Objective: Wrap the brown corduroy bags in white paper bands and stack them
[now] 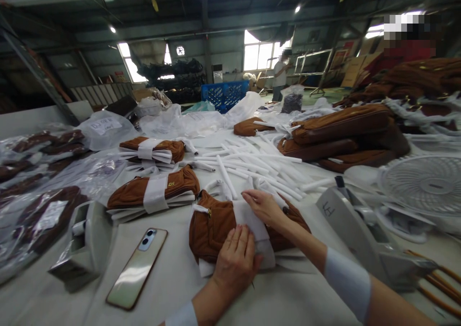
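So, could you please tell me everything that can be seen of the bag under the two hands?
The bag looks like soft brown fabric, with seams and a small gold-coloured fitting beside a white wrapping near its left end. It lies on its side over white layers, a white band across its middle. The left hand rests on bag and band; the right hand covers part.

The left hand (237, 261) and right hand (264, 208) are both bare to the fingertips; around the right forearm (309, 244) sits a wide, plain band (347, 283) of pale blue-grey, smooth and straight-edged, with bare arm at its near and far sides; the left forearm (207, 299) wears a similarly pale cuff (183, 315), partly cut off at the near edge.
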`<state>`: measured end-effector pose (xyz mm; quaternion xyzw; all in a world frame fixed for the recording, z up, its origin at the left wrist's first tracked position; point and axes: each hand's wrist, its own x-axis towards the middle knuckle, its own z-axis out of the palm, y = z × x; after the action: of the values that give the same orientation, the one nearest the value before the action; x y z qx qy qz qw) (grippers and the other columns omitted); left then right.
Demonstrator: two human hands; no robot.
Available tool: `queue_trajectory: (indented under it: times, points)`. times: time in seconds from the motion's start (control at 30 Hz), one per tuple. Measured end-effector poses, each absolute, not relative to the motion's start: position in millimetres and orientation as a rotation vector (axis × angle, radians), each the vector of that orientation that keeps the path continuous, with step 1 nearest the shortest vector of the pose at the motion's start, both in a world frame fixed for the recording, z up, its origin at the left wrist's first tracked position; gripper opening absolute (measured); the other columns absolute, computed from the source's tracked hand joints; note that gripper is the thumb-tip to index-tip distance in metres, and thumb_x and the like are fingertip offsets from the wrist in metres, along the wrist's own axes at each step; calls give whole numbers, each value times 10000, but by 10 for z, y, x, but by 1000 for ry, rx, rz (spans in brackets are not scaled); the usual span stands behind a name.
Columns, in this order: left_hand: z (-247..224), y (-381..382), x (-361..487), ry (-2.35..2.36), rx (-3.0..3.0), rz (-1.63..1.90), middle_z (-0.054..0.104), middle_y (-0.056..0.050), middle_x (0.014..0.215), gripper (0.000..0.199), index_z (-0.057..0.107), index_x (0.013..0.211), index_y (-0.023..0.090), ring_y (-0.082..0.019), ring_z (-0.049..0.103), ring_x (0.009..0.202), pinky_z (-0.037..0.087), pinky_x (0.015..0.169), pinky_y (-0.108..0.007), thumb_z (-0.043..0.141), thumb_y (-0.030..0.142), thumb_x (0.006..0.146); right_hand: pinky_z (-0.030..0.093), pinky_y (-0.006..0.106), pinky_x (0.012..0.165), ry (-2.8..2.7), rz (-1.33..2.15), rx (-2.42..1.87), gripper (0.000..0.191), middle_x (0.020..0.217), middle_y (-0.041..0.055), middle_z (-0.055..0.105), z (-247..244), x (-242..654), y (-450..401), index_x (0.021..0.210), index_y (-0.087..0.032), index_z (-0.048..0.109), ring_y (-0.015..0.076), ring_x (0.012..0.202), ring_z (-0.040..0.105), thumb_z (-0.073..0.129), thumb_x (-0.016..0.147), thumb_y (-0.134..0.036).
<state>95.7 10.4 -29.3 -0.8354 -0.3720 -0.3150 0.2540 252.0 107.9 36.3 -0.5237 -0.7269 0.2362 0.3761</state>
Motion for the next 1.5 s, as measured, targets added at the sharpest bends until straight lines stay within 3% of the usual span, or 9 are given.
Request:
queue_trajectory:
  times: [0.3, 0.6, 0.73, 0.9, 1.0, 1.1, 1.2, 1.37, 1.5]
  points:
    - [-310, 84, 966, -1008, -2239, -830, 601, -251, 1279, 388, 617, 1149, 31, -349, 557, 1239, 564, 910, -431, 414, 298, 954, 512, 394, 1011, -1995, 276, -1166, 328, 1292, 134, 629, -52, 2782, 167, 1201, -173, 672, 249, 1183, 609, 540, 921, -281]
    - [-370, 103, 964, -945, -2240, -800, 614, -195, 1299, 390, 584, 1221, 44, -285, 554, 1249, 514, 974, -424, 425, 290, 964, 441, 483, 1082, -2234, -89, -1008, 350, 1330, 140, 605, -190, 2833, 191, 1256, -163, 636, 256, 1255, 561, 434, 971, -183]
    - [-406, 99, 927, -901, -2263, -776, 615, -189, 1302, 392, 583, 1229, 49, -288, 555, 1252, 488, 1001, -433, 410, 289, 971, 397, 521, 1104, -2284, -34, -1070, 384, 1351, 135, 588, -199, 2791, 136, 1307, -174, 603, 265, 1278, 542, 418, 970, -183]
    - [-465, 79, 849, -808, -2268, -672, 597, -203, 1324, 381, 588, 1238, 56, -307, 565, 1240, 454, 1033, -450, 471, 288, 960, 387, 477, 1118, -2175, 216, -1149, 374, 1383, 123, 566, -24, 2894, -14, 1315, -190, 591, 229, 1284, 536, 423, 984, -236]
    - [-518, 96, 820, -767, -2250, -678, 586, -208, 1337, 382, 602, 1226, 58, -320, 578, 1219, 435, 1041, -462, 502, 310, 957, 465, 410, 1045, -1820, 336, -1336, 380, 1309, 119, 624, 237, 3438, -87, 1312, -186, 592, 230, 1212, 592, 465, 969, -289]
    - [-547, 103, 808, -745, -2234, -698, 577, -204, 1351, 394, 607, 1228, 63, -319, 575, 1223, 410, 1065, -463, 518, 331, 953, 550, 367, 873, -1216, 323, -1708, 438, 1180, 119, 688, 507, 4258, -168, 1336, -194, 566, 236, 999, 686, 547, 921, -333]
    - [-553, 107, 805, -734, -2237, -706, 571, -197, 1362, 393, 610, 1230, 75, -318, 563, 1240, 392, 1084, -464, 517, 338, 954, 561, 309, 757, -850, 475, -1935, 589, 906, 97, 722, 634, 4926, -222, 1417, -119, 459, 201, 796, 707, 622, 867, -256]
    - [-548, 112, 809, -739, -2240, -729, 562, -183, 1377, 382, 611, 1235, 86, -310, 563, 1242, 400, 1079, -455, 508, 326, 957, 542, 263, 565, -764, 932, -2009, 786, 657, 19, 655, 565, 5200, -207, 1525, -79, 238, 204, 627, 693, 635, 865, -234]
    - [-531, 107, 813, -744, -2235, -749, 575, -179, 1364, 380, 616, 1225, 84, -300, 575, 1225, 414, 1065, -448, 507, 334, 960, 527, 269, 497, -827, 1021, -2024, 824, 572, -4, 631, 520, 5183, -118, 1504, -90, 292, 216, 545, 669, 694, 803, -250]
